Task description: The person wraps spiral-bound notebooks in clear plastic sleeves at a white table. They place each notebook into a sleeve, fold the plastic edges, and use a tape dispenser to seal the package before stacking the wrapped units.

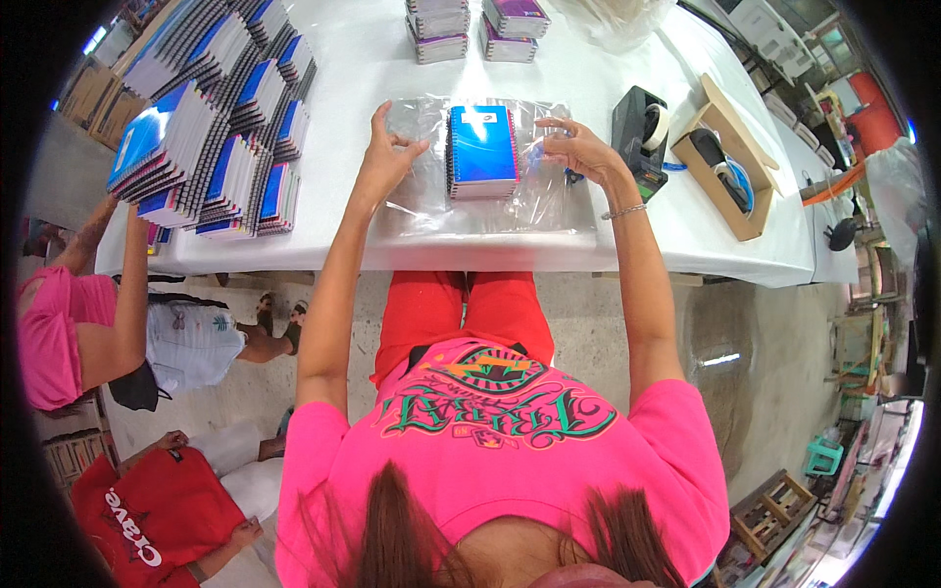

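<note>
A stack of blue-covered spiral notebooks sits on a clear plastic sheet or bag, spread flat near the table's front edge. Left of the stack is my left hand, thumb and index finger apart over the plastic, holding nothing I can see. On the other side my right hand hovers over the plastic's right part, fingers bent and apart. Beside its fingertips something small and blue shows through or on the plastic; its kind is unclear.
Tall piles of spiral notebooks fill the table's left. Smaller notebook stacks stand at the far side. To the right are a black tape dispenser and an open cardboard box. Another person's arm reaches the left piles.
</note>
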Demonstrator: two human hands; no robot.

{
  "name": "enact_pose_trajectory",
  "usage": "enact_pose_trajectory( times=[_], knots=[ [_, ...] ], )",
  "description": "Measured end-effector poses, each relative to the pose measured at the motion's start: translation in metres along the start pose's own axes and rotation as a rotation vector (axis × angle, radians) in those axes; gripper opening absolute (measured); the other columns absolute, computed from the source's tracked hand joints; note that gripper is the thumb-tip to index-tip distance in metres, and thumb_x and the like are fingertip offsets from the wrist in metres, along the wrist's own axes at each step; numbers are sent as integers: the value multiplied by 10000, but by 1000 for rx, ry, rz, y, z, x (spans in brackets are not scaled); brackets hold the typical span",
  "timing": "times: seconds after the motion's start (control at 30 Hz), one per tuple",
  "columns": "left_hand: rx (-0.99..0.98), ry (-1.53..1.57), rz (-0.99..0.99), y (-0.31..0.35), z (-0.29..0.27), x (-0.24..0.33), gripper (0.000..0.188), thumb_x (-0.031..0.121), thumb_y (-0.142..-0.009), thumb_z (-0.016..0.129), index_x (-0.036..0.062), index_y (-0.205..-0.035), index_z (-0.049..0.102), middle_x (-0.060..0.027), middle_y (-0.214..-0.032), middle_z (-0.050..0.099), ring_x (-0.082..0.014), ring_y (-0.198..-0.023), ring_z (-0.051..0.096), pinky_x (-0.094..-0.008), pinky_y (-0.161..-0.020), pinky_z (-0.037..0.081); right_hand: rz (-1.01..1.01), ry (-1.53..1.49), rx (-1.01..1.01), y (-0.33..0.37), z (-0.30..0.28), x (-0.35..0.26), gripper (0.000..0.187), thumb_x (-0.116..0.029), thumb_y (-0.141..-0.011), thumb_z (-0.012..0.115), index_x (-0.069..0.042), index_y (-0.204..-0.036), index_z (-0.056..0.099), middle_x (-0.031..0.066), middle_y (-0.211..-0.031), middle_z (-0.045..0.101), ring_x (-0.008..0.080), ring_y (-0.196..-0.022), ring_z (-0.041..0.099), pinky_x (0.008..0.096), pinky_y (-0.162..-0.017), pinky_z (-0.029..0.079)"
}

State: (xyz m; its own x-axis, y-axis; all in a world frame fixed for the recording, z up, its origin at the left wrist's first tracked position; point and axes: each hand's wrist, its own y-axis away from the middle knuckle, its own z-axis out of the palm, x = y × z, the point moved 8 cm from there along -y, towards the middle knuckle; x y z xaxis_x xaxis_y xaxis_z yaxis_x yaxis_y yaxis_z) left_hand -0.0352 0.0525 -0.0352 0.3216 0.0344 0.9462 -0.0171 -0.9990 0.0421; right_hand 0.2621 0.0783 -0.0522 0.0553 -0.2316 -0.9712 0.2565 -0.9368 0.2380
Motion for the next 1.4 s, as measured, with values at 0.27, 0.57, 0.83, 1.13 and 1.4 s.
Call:
enact_pose_trajectory(
  times=[0.27, 0.57, 0.83, 1.13, 1.4],
  knots=[
    [-59, 261, -173, -17, 7, -15, 954, 137, -858, 695, 47, -1489, -16, -129, -997, 567, -160, -807, 582, -320, -693, 505, 49, 227, 63, 0, -8, -17, 658, -121, -855, 713, 109, -1359, 358, 225, -1057, 649, 219, -873, 689, 270, -749, 597],
    [24, 614, -290, -14, 10, -31, 895, 168, -857, 705, 13, -1474, 75, -82, -1003, 550, -147, -814, 549, -294, -713, 473, 237, 484, -108, 3, 2, -23, 611, -249, -816, 771, 66, -1261, 496, 154, -1019, 636, 176, -828, 672, 229, -729, 588],
    [-234, 400, -208, -24, 24, -27, 429, 311, -933, 594, 15, -1233, 510, -12, -885, 524, -104, -779, 525, -252, -656, 449, -21, 377, -119, 4, 9, -25, 501, -272, -855, 738, 18, -1213, 540, 33, -845, 614, 106, -764, 607, 224, -735, 554],
    [-80, -49, -26, -26, 27, 15, 359, 314, -961, 529, -12, -1112, 545, -121, -899, 624, -183, -705, 609, -330, -644, 490, -27, 498, 54, 3, 15, -42, 364, -365, -946, 610, -1, -943, 609, 30, -658, 610, 87, -554, 567, 218, -490, 449],
    [40, -391, 212, -47, 37, 30, 300, 275, -953, 508, -9, -1034, 555, -245, -896, 669, -419, -821, 658, -489, -740, 505, -145, 299, -3, -13, 47, -36, 223, -236, -939, 629, -18, -926, 586, 31, -686, 607, 97, -569, 577, 227, -491, 458]
  ],
)
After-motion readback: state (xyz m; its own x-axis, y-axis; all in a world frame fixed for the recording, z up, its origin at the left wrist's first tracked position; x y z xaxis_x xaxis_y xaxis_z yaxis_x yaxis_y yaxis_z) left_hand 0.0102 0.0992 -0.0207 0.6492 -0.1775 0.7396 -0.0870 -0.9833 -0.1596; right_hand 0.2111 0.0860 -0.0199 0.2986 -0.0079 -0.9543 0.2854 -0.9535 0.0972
